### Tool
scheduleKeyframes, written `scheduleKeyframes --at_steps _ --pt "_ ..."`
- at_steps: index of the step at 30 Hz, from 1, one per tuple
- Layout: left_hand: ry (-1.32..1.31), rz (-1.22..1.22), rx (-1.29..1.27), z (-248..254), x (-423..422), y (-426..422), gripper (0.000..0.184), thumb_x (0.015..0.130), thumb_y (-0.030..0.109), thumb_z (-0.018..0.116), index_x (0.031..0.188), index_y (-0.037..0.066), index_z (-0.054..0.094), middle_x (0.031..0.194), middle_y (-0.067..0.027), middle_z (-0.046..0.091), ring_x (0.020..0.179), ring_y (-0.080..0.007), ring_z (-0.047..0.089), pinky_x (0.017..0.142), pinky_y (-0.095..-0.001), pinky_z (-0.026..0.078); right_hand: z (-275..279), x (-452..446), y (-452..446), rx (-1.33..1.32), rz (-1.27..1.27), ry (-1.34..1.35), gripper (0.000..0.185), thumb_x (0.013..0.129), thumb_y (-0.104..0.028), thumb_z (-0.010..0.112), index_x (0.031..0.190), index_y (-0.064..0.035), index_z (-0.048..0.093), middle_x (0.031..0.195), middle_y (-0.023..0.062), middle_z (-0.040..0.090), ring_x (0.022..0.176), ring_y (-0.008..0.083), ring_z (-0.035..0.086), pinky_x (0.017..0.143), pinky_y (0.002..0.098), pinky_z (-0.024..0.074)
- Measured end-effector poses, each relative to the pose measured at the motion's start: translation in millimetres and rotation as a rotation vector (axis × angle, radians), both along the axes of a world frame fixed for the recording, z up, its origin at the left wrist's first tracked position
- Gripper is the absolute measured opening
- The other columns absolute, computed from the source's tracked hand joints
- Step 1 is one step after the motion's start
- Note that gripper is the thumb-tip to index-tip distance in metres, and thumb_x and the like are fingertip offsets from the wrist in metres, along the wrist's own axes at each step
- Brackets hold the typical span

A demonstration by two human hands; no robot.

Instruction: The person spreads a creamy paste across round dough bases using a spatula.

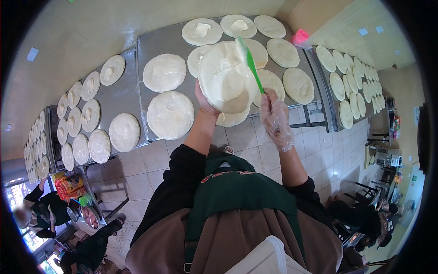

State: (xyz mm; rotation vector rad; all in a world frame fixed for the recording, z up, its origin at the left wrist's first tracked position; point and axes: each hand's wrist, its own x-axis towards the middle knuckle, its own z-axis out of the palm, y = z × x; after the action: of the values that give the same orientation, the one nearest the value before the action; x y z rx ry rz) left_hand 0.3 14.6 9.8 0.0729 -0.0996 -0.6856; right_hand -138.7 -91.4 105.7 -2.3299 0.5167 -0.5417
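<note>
My left hand point(206, 98) is bare and supports a round dough base point(219, 68) from its left side and underneath, lifted above the table. A white creamy spread covers part of its top, and a shadow falls across its lower half. In a clear plastic glove, my right hand point(276, 116) grips the handle of a green spatula point(252, 66). The spatula's pale, spread-coated blade rests at the upper right edge of the dough. Coated dough rounds point(170, 115) lie to the left on the metal table. Behind, another dough round point(202, 31) carries a dollop of white spread.
Metal tables point(159, 42) run left and right along the wall, bearing many plain and dolloped dough rounds. A pink cup point(300, 37) stands at the back right. Co-workers point(45, 212) are at lower left, near a red-and-yellow package point(69, 186); others point(365, 214) are at lower right.
</note>
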Motion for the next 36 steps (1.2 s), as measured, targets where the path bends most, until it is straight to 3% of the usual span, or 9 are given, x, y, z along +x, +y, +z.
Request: scheduleKeyframes --at_steps 6,7,9,14,24,27,30,32,36 --pt "0.017 -0.025 0.406 -6 1 3 0.057 0.093 0.045 0.032 0.134 0.007 0.041 0.128 -0.0135 0.052 0.114 -0.0307 0.053 0.097 -0.0437 0.044 -22 -8 9 -0.247 0.177 0.005 0.015 0.088 -0.008 0.054 0.103 -0.0037 0.056 0.077 0.0210 0.061 0.072 0.0377 0.062 0.060 0.0411 0.0483" --pt "0.016 -0.026 0.406 -18 5 5 0.057 0.093 0.045 0.032 0.134 0.007 0.041 0.128 -0.0135 0.052 0.114 -0.0307 0.053 0.097 -0.0437 0.044 -18 -12 12 -0.254 0.222 0.093 0.017 0.088 -0.007 0.054 0.104 -0.0041 0.055 0.080 0.0206 0.062 0.073 0.0373 0.062 0.061 0.0410 0.0488" --pt "-0.045 -0.274 -0.156 -29 11 12 0.058 0.091 0.048 0.034 0.132 0.008 0.044 0.126 -0.0137 0.053 0.114 -0.0303 0.053 0.096 -0.0440 0.044 -14 -16 15 -0.259 0.269 0.180 0.019 0.087 -0.006 0.055 0.106 -0.0044 0.055 0.083 0.0202 0.062 0.075 0.0369 0.063 0.062 0.0409 0.0493" --pt "0.022 -0.111 0.163 -22 -1 14 0.056 0.091 0.045 0.034 0.132 0.007 0.044 0.125 -0.0142 0.054 0.113 -0.0305 0.054 0.096 -0.0440 0.045 -16 -24 19 -0.239 0.480 0.103 0.017 0.090 -0.015 0.051 0.103 -0.0034 0.054 0.078 0.0184 0.063 0.068 0.0334 0.063 0.058 0.0418 0.0503" --pt "0.028 -0.078 0.081 -13 -4 24 0.053 0.093 0.036 0.035 0.132 0.003 0.042 0.128 -0.0161 0.051 0.115 -0.0314 0.053 0.097 -0.0448 0.045 6 -21 -10 -0.072 0.084 -0.013 0.012 0.089 -0.007 0.053 0.101 -0.0045 0.057 0.078 0.0216 0.061 0.069 0.0375 0.061 0.061 0.0392 0.0480" --pt "0.028 -0.025 0.099 -14 -2 26 0.055 0.093 0.039 0.035 0.133 0.003 0.041 0.130 -0.0165 0.050 0.116 -0.0319 0.052 0.097 -0.0464 0.044 -10 -34 -15 -0.033 0.114 -0.058 0.012 0.089 -0.004 0.053 0.100 -0.0031 0.056 0.071 0.0179 0.058 0.060 0.0293 0.059 0.056 0.0352 0.0452" --pt "0.011 0.093 0.165 -21 6 32 0.059 0.093 0.045 0.035 0.135 0.005 0.038 0.133 -0.0166 0.047 0.119 -0.0337 0.049 0.099 -0.0491 0.042 -33 -49 -21 0.176 0.081 -0.027 0.013 0.092 -0.006 0.050 0.103 -0.0041 0.056 0.064 0.0087 0.053 0.052 0.0151 0.051 0.050 0.0275 0.0400" --pt "0.003 0.128 0.171 -26 11 41 0.060 0.092 0.047 0.035 0.136 0.006 0.038 0.135 -0.0166 0.045 0.121 -0.0346 0.047 0.100 -0.0504 0.041 -32 -59 -18 0.744 0.048 -0.102 0.015 0.095 -0.013 0.047 0.106 -0.0067 0.056 0.063 -0.0001 0.048 0.050 0.0055 0.042 0.045 0.0207 0.0334" --pt "-0.003 0.231 0.081 -59 29 59 0.063 0.091 0.052 0.036 0.137 0.009 0.036 0.139 -0.0159 0.040 0.125 -0.0364 0.041 0.101 -0.0542 0.038 -26 -75 -16 1.016 0.009 0.010 0.019 0.097 -0.019 0.044 0.109 -0.0079 0.054 0.064 -0.0039 0.046 0.048 0.0039 0.039 0.043 0.0174 0.0308"
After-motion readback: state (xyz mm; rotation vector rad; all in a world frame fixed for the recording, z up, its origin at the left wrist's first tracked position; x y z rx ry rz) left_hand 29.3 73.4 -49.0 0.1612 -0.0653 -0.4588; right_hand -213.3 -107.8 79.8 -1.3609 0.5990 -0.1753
